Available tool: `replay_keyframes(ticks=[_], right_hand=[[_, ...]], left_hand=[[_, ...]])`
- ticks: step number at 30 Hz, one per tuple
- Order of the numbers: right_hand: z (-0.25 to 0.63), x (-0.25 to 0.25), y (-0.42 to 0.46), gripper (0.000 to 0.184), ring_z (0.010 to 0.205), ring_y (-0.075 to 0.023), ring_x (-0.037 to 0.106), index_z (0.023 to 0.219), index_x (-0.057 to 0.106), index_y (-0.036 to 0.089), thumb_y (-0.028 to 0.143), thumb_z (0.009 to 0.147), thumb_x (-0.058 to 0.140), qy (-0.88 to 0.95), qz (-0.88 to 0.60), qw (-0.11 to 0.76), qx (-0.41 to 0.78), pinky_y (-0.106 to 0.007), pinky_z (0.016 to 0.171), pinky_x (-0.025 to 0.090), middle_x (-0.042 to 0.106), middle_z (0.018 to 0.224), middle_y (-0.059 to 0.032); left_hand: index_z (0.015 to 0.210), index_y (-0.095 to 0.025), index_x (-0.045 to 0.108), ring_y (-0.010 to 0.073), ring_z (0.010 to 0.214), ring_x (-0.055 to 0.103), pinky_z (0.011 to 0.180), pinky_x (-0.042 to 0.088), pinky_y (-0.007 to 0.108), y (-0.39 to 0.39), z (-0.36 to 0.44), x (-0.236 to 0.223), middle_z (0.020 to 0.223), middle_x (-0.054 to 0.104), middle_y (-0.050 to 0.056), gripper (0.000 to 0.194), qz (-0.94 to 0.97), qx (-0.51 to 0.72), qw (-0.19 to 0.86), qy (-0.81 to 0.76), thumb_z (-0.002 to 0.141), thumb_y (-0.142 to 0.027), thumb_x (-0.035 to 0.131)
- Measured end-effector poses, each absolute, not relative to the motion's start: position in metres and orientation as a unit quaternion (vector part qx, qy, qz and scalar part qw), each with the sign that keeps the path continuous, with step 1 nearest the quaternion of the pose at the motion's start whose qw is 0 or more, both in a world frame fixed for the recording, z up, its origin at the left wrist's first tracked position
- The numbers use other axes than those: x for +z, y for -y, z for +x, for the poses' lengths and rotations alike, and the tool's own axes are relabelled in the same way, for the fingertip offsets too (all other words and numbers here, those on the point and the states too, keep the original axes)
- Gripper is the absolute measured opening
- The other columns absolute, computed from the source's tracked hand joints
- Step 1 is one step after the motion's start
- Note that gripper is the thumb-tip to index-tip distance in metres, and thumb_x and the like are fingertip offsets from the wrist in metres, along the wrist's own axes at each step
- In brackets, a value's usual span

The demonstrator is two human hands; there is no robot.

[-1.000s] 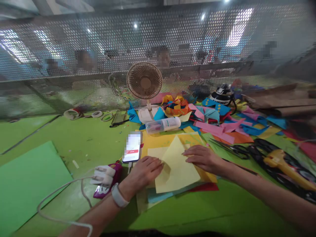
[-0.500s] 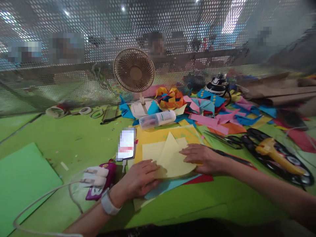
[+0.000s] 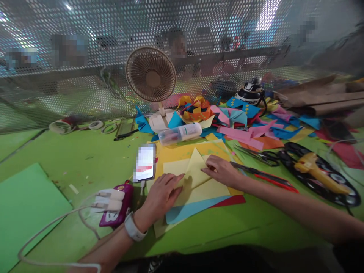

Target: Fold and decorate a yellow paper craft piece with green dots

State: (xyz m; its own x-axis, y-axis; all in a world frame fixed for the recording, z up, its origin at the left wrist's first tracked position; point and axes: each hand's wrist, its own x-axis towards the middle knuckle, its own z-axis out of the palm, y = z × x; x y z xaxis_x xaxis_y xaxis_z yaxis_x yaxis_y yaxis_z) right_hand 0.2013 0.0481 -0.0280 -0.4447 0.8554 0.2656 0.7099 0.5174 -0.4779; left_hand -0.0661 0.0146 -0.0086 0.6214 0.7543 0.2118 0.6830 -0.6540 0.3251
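Observation:
A pale yellow sheet of paper [image 3: 195, 169], folded to a peak at its far end, lies before me on several other sheets. My left hand [image 3: 161, 194], with a white band at the wrist, rests on its left side, fingers stretched out. At the right edge of the fold, my right hand [image 3: 222, 171] has its fingers curled in and pinches the paper; the fingertips are partly hidden. Blue paper [image 3: 196, 209] and red paper [image 3: 230, 201] stick out underneath on the near side. An orange-yellow sheet [image 3: 167, 151] shows behind.
A phone [image 3: 144, 163] and purple power bank [image 3: 121, 204] with cables lie left. Behind are a clear bottle [image 3: 180, 134], a fan [image 3: 152, 77] and folded paper pieces [image 3: 241, 121]. Scissors [image 3: 267, 157], a red-black cutter [image 3: 273, 180] and a yellow glue gun [image 3: 321, 172] lie right.
My right hand has gone from lying flat to curled fingers at the paper's edge. The paper's near part is now folded up, baring the sheet beneath. My left hand has shifted slightly up and right.

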Motion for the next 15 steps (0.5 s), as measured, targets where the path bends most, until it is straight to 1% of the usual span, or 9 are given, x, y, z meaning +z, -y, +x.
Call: replay_keyframes(ticks=[2,3,5,7,8,9,11,12,15], right_hand=[[0.201,-0.031,-0.047,0.026,0.073,-0.0165,0.050,0.068,0.047,0.020,0.033,0.090,0.050,0.836,-0.467,0.252,0.142,-0.028,0.066,0.038,0.052,0.074,-0.0027],[0.200,-0.033,-0.047,0.025,0.073,-0.0165,0.050,0.068,0.047,0.020,0.032,0.090,0.050,0.836,-0.466,0.255,0.140,-0.028,0.066,0.038,0.051,0.074,-0.0026],[0.200,-0.034,-0.047,0.024,0.072,-0.0164,0.050,0.069,0.047,0.019,0.032,0.089,0.051,0.835,-0.465,0.261,0.138,-0.028,0.065,0.037,0.051,0.074,-0.0023],[0.200,-0.035,-0.047,0.023,0.072,-0.0162,0.050,0.069,0.047,0.019,0.031,0.088,0.053,0.834,-0.464,0.265,0.139,-0.028,0.065,0.038,0.051,0.074,-0.0020],[0.200,-0.035,-0.047,0.023,0.072,-0.0162,0.050,0.069,0.048,0.019,0.031,0.088,0.054,0.833,-0.465,0.266,0.140,-0.027,0.065,0.038,0.051,0.074,-0.0019],[0.200,-0.034,-0.048,0.023,0.072,-0.0162,0.051,0.069,0.048,0.019,0.031,0.087,0.055,0.831,-0.466,0.267,0.142,-0.027,0.065,0.038,0.051,0.073,-0.0017],[0.200,-0.034,-0.049,0.022,0.071,-0.0159,0.051,0.068,0.049,0.019,0.030,0.086,0.057,0.828,-0.469,0.269,0.150,-0.027,0.064,0.039,0.052,0.072,-0.0011],[0.201,-0.034,-0.050,0.022,0.070,-0.0155,0.052,0.068,0.050,0.019,0.030,0.085,0.058,0.825,-0.471,0.269,0.156,-0.027,0.064,0.040,0.052,0.071,-0.0006],[0.203,-0.036,-0.052,0.017,0.064,-0.0126,0.054,0.074,0.053,0.018,0.030,0.082,0.062,0.814,-0.481,0.274,0.179,-0.025,0.062,0.043,0.054,0.075,-0.0002]], left_hand=[[0.126,-0.020,0.049,0.0258,0.112,0.051,0.092,0.044,0.044,-0.015,-0.068,-0.008,0.122,0.055,0.012,0.035,0.905,0.174,0.064,-0.383,0.092,-0.023,0.044],[0.127,-0.021,0.049,0.0260,0.120,0.045,0.097,0.040,0.046,-0.015,-0.068,-0.008,0.131,0.050,0.012,0.035,0.914,0.177,0.044,-0.362,0.092,-0.019,0.042],[0.132,-0.022,0.043,0.0230,0.132,0.032,0.106,0.032,0.046,-0.013,-0.067,-0.005,0.141,0.041,0.009,0.041,0.939,0.163,0.020,-0.303,0.093,-0.013,0.035],[0.140,-0.021,0.032,0.0193,0.137,0.024,0.110,0.026,0.043,-0.009,-0.063,-0.002,0.146,0.036,0.007,0.046,0.959,0.121,0.018,-0.254,0.094,-0.014,0.031],[0.143,-0.019,0.026,0.0190,0.138,0.022,0.112,0.023,0.043,-0.006,-0.060,-0.002,0.148,0.033,0.007,0.047,0.964,0.095,0.021,-0.246,0.096,-0.020,0.032],[0.144,-0.017,0.021,0.0198,0.138,0.019,0.113,0.021,0.043,-0.004,-0.057,-0.001,0.149,0.029,0.008,0.051,0.967,0.071,0.025,-0.245,0.097,-0.030,0.034],[0.146,-0.016,0.014,0.0216,0.139,0.016,0.113,0.018,0.043,-0.001,-0.052,-0.001,0.151,0.022,0.009,0.066,0.968,0.028,0.037,-0.247,0.094,-0.050,0.035],[0.146,-0.015,0.012,0.0220,0.140,0.014,0.113,0.017,0.043,-0.001,-0.051,-0.002,0.152,0.019,0.009,0.071,0.968,0.010,0.046,-0.248,0.092,-0.056,0.033],[0.147,-0.015,0.007,0.0215,0.140,0.012,0.114,0.015,0.043,-0.002,-0.050,-0.003,0.153,0.014,0.009,0.076,0.966,-0.026,0.072,-0.249,0.090,-0.061,0.029]])
